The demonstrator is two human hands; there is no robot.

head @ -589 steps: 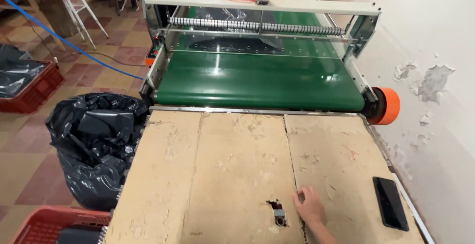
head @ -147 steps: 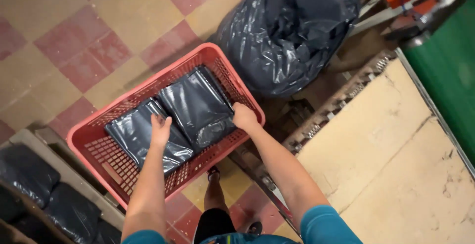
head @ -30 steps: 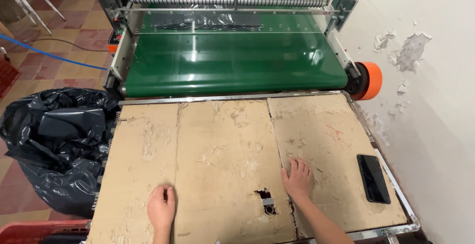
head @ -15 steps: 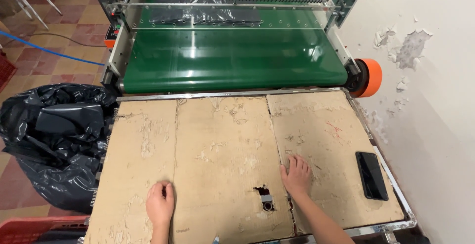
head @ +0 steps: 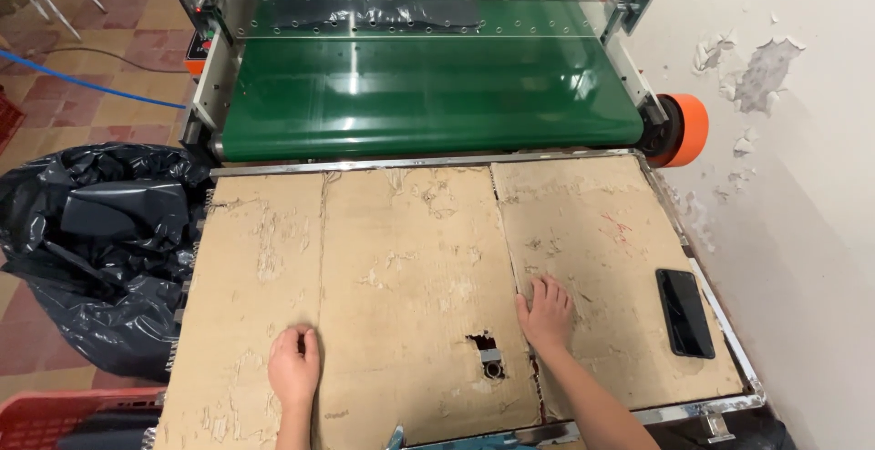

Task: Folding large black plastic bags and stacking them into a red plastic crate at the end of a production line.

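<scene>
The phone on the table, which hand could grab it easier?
Probably the right hand. It lies flat on the cardboard on the same side as the phone, with only bare cardboard between them. The left hand rests far over on the other side and would have to cross past the right.

Metal-edged table [head: 720, 406] topped with worn cardboard [head: 410, 268], apparently three sheets; phone [head: 685, 312] and both hands lie on it.

To my right, a white plaster wall [head: 802, 186] with patches of peeled paint [head: 761, 72]. To my left, a floor of worn red and yellow tiles [head: 100, 49], crossed by a blue hose [head: 82, 85]. Even, soft light.
</scene>
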